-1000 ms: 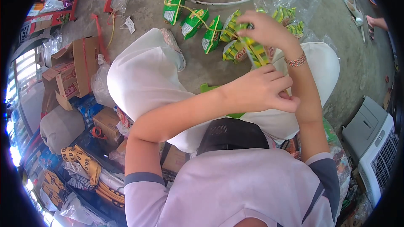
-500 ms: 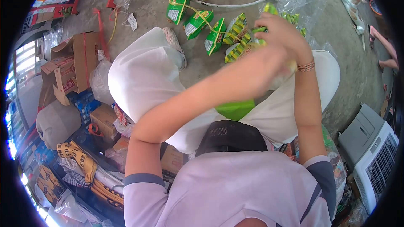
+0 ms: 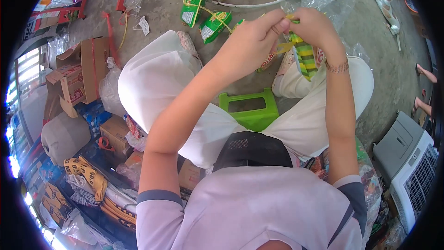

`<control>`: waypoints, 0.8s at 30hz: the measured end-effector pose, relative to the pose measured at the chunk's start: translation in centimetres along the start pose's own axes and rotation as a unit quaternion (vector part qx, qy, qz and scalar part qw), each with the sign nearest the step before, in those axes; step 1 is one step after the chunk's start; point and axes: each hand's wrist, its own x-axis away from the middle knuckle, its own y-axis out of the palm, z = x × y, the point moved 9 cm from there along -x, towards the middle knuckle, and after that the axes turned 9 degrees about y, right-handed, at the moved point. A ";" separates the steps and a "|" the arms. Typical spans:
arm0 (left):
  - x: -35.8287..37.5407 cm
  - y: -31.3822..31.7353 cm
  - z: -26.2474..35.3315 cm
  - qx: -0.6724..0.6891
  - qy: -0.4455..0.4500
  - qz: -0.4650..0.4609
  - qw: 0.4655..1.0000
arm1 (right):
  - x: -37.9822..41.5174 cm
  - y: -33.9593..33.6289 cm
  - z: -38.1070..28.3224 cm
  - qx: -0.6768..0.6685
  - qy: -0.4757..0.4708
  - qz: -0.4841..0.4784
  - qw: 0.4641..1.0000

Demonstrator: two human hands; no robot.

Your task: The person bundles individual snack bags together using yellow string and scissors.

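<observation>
My left hand is closed in a pinch, its fingertips meeting those of my right hand. Both seem to grip a yellow string, whose loose end dangles below the fingers. Just under my right hand hangs a yellow-and-green striped snack packet. Part of another packet shows beneath my left hand. Farther left, a green snack packet and a second green packet are tied along the string, near the floor. The exact grip between the fingertips is hidden.
A green plastic stool stands between my legs. Ahead are a white metal ring frame and clear plastic wrap. Cardboard boxes lie left, an air cooler right. A cat lies far right, near another person's feet.
My left hand has swung back from across my right forearm to meet my right fingertips. A striped packet now hangs by my right hand, and the green stool is uncovered.
</observation>
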 end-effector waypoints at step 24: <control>-0.3 2.2 -4.9 0.178 -0.137 -0.131 0.966 | -1.0 0.5 2.5 -0.362 -0.225 -0.147 0.892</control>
